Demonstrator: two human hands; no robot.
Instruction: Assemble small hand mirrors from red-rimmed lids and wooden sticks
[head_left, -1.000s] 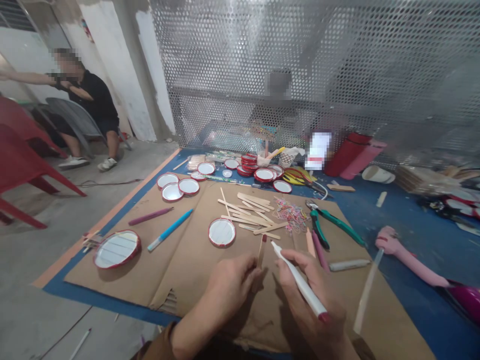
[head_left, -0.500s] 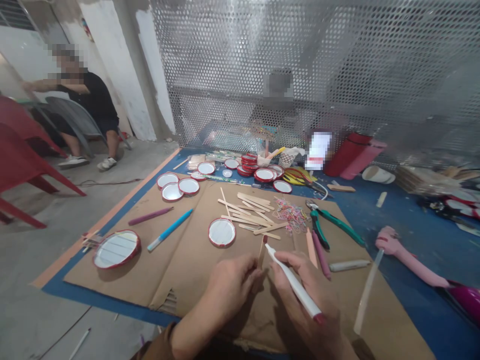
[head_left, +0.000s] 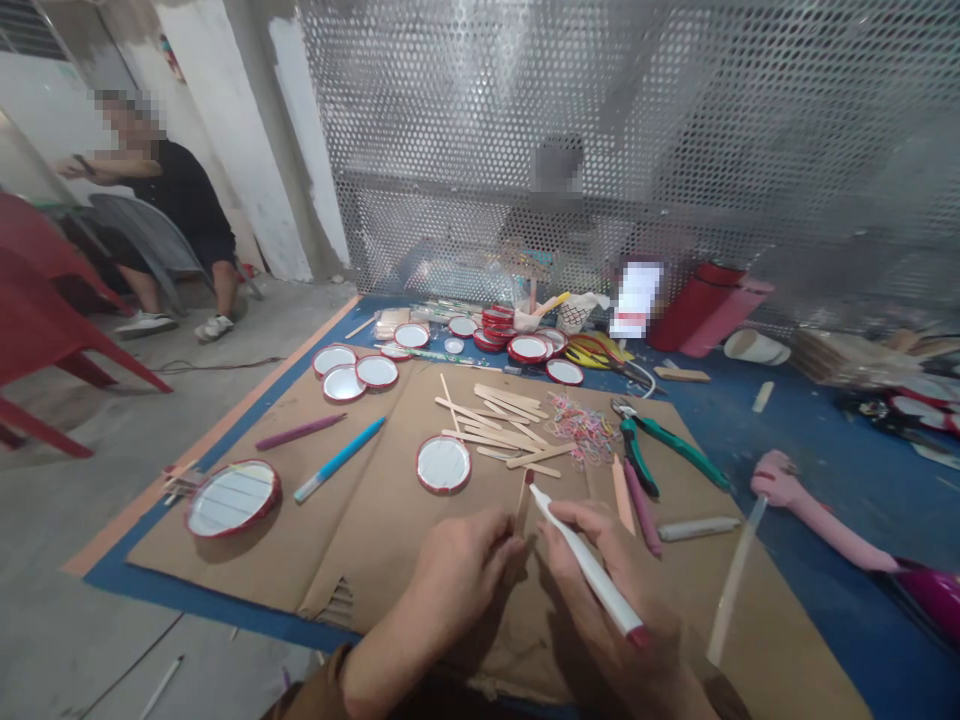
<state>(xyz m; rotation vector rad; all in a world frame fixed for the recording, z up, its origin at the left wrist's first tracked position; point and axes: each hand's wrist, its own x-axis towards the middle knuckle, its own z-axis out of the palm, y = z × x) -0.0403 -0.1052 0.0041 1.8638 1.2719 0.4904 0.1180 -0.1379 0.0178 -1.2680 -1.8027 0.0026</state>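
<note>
Before a perforated silver metal screen (head_left: pixel 450 120): one blue desk (head_left: pixel 739 400) bearing one flat brown cardboard sheet (head_left: pixel 375 560).
Room: grey concrete floor (head_left: pixel 45 560); one seated person (head_left: pixel 187 195) in black.
Left hand (head_left: pixel 461 560): fingers pinched round one flat wooden stick (head_left: pixel 524 508), dark red at its tip, above the cardboard.
Right hand (head_left: pixel 636 570): curled round one slim white marker (head_left: pixel 591 570), nib at that tip.
Lying left: one purple pen (head_left: pixel 300 432), one blue pen (head_left: pixel 341 460).
Green-handled metal pliers (head_left: pixel 637 460): one pair.
Pink glue gun (head_left: pixel 814 515): one.
</note>
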